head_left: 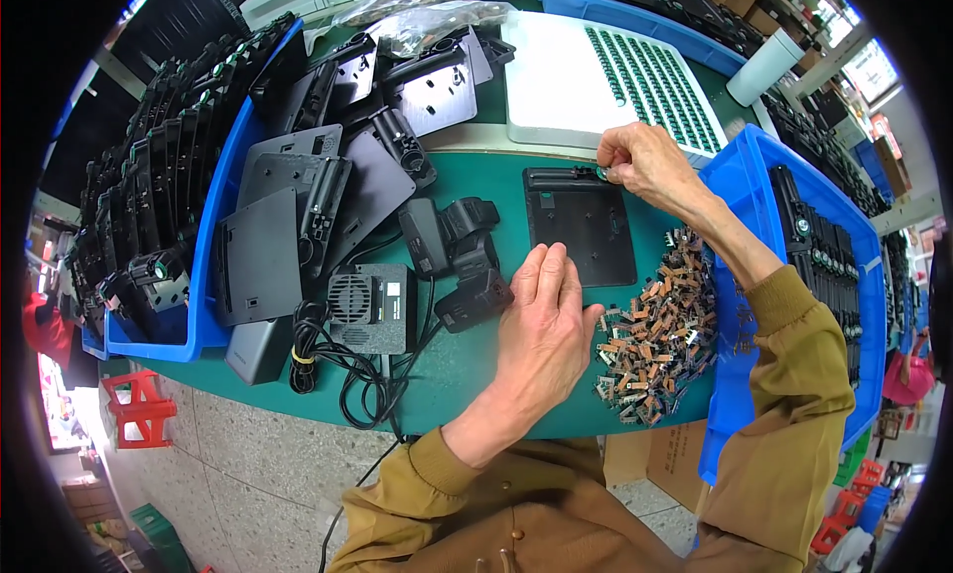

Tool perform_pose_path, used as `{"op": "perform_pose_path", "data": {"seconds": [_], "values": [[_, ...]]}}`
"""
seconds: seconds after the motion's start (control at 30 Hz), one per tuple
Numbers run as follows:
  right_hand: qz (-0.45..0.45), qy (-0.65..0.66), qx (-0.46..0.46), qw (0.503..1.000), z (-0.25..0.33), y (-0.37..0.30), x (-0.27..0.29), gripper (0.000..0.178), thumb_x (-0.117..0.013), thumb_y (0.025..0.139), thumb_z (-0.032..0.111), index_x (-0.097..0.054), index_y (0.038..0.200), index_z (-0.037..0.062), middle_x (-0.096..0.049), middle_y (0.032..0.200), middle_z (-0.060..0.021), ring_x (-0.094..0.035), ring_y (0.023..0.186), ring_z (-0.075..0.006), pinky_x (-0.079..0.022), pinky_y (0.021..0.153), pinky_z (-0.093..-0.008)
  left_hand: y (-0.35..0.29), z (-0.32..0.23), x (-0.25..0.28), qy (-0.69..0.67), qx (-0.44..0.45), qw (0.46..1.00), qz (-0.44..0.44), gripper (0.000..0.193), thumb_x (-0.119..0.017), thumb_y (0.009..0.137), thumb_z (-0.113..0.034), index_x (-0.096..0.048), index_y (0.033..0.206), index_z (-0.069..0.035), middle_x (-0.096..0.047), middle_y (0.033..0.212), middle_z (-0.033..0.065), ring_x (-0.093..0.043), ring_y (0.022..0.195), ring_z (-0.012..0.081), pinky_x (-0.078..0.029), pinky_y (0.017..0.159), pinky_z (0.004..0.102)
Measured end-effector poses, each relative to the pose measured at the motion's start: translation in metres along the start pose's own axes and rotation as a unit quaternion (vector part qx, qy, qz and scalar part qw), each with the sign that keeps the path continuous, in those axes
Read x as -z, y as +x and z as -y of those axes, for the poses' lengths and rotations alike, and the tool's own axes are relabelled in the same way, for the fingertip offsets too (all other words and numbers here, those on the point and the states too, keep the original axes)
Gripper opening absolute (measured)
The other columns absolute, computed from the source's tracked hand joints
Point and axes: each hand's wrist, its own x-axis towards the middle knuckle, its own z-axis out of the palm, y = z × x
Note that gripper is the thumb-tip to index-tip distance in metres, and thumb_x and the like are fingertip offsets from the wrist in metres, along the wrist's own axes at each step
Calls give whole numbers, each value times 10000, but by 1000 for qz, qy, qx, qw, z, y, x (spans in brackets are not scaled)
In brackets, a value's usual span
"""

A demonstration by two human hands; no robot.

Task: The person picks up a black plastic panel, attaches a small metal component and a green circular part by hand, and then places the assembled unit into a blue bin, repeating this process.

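Note:
A flat black plastic panel (581, 231) with a raised bar along its far edge lies on the green tabletop in front of me. My left hand (541, 330) lies flat with its fingers stretched out, fingertips at the panel's near left edge. At the panel's far right corner, my right hand (650, 166) is closed in a pinch. Between its thumb and finger shows a small green round part (602, 173), touching or just above the bar's end. The fingers hide some of it. Right of the panel spreads a heap of small brown and silver parts (660, 335).
Beyond the panel stands a white tray (556, 72) with rows of green round parts. Blue bins (730, 176) flank the work, holding black assemblies. Leaning panels (263, 255), black adapters (427, 241), a small fan box (372, 310) and coiled cables (362, 394) crowd the left.

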Motion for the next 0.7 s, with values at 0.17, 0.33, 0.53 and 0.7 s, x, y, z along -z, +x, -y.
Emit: {"op": "perform_pose_path", "data": {"seconds": [0.17, 0.33, 0.53, 0.7], "values": [[-44, 2, 16, 999, -4, -7, 9, 143, -656, 710, 1, -673, 849, -26, -655, 683, -105, -630, 655, -200, -490, 626, -345, -1, 0, 0, -8, -2, 1000, -5, 507, -701, 812, -129, -524, 1207, 134, -465, 1321, 226, -421, 1269, 384, -420, 1025, 430], [2, -190, 11, 982, -23, -18, 28, 222, -636, 667, -37, -689, 883, -24, -683, 779, -191, -672, 748, -322, -515, 680, -420, -1, 0, 1, 1, -8, 1000, -4, 509, -691, 822, -133, -517, 1215, 139, -469, 1321, 232, -429, 1264, 387, -428, 1021, 434], [18, -286, 20, 958, -34, -39, 11, 78, -592, 748, -35, -665, 771, -18, -677, 843, -229, -679, 844, -377, -553, 675, -466, 0, 1, 0, 8, -19, 1000, -11, 524, -700, 811, -132, -513, 1218, 140, -478, 1312, 234, -431, 1264, 392, -425, 1025, 435], [55, -224, -57, 971, -42, -34, 11, 91, -621, 706, -43, -678, 765, -6, -689, 860, -211, -685, 849, -368, -551, 696, -464, 0, 1, -1, 17, -22, 999, -17, 526, -706, 801, -122, -512, 1215, 139, -478, 1309, 233, -432, 1264, 393, -425, 1025, 433]]}}
